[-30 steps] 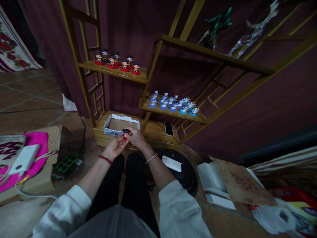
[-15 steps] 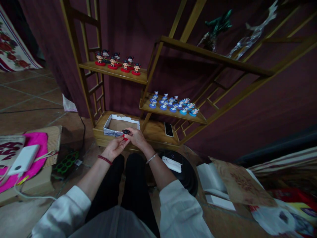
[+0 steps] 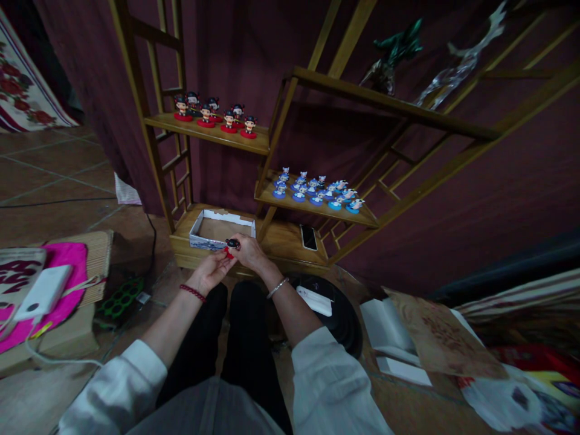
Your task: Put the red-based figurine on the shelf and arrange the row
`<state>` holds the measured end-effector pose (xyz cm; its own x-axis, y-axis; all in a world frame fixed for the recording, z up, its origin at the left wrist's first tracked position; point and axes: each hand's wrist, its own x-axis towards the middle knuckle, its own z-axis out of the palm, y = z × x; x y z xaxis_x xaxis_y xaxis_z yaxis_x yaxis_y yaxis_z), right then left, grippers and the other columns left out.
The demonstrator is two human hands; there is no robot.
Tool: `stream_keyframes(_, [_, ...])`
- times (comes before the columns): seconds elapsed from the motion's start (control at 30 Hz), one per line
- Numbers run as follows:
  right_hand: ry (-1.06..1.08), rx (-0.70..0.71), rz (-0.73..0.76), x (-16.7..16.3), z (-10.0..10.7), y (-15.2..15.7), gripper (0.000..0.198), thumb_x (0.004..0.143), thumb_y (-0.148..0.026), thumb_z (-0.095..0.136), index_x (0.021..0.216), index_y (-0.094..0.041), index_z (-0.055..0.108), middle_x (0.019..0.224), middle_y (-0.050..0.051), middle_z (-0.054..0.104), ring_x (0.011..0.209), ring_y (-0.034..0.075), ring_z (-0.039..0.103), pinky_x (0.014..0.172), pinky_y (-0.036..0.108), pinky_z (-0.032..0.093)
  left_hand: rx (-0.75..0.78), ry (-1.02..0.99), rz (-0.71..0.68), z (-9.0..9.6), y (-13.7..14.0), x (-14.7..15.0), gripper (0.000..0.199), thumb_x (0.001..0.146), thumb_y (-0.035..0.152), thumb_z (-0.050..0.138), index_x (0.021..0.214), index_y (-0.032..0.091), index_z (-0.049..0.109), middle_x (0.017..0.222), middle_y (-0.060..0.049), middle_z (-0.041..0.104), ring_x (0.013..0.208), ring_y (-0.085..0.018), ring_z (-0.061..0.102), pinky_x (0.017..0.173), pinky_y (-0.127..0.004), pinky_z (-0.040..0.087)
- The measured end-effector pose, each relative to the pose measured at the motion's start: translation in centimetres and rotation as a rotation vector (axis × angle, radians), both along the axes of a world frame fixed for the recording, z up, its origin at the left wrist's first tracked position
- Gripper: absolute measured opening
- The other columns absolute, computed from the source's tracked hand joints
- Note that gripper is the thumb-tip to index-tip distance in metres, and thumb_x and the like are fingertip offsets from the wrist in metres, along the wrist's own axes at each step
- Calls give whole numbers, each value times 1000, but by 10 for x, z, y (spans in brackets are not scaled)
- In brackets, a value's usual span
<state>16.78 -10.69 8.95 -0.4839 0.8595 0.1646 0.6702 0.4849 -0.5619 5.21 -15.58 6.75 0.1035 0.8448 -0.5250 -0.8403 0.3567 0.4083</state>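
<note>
Between my two hands is a small figurine (image 3: 232,243) with a black head and a red base. My left hand (image 3: 212,269) grips the red base from below, fingers closed at its edge. From the right, my right hand (image 3: 248,251) pinches the figurine near its head; the fingertips are partly hidden. Just behind the hands, a shallow open cardboard box (image 3: 199,243) rests on the bottom shelf. Several similar red-based figurines (image 3: 206,115) stand upright on the upper left shelf (image 3: 212,138). Several blue and purple figurines (image 3: 312,188) stand in rows on the middle shelf (image 3: 326,215).
A phone (image 3: 309,237) lies on the bottom shelf. Green and clear ornaments (image 3: 399,48) stand on the upper right shelf. A round black stool (image 3: 347,320) bears a white object (image 3: 315,300). Left sits a white power bank (image 3: 45,290) on pink cloth; right, a brown paper bag (image 3: 444,332).
The figurine has shifted and turned slightly between my fingers, with more of its red base showing. Both hands stay in nearly the same place, and the shelves look unchanged.
</note>
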Motion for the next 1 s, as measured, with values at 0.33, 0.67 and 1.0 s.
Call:
stream_keyframes(0.33, [16, 39, 27, -3, -6, 4, 19, 69, -14, 56, 88, -17, 59, 84, 2, 59, 79, 13, 53, 72, 24, 42, 1, 0, -3, -3, 1, -1, 24, 80, -4, 36, 74, 10, 56, 73, -7, 63, 69, -11, 62, 72, -26, 52])
stream_keyframes(0.67, [41, 32, 54, -2, -3, 3, 19, 70, -13, 56, 88, -16, 59, 85, 3, 59, 77, 13, 53, 71, 23, 42, 10, -2, 3, -3, 2, -2, 24, 80, -4, 36, 76, 9, 56, 76, -8, 63, 73, -13, 62, 72, -27, 53])
stream_keyframes(1.0, [77, 86, 37, 0, -5, 4, 19, 69, -13, 56, 87, -16, 61, 82, 3, 59, 74, 13, 53, 70, 23, 43, 53, 42, -9, 2, 1, 1, 23, 80, -4, 38, 76, 8, 56, 74, -8, 63, 69, -12, 62, 70, -25, 52])
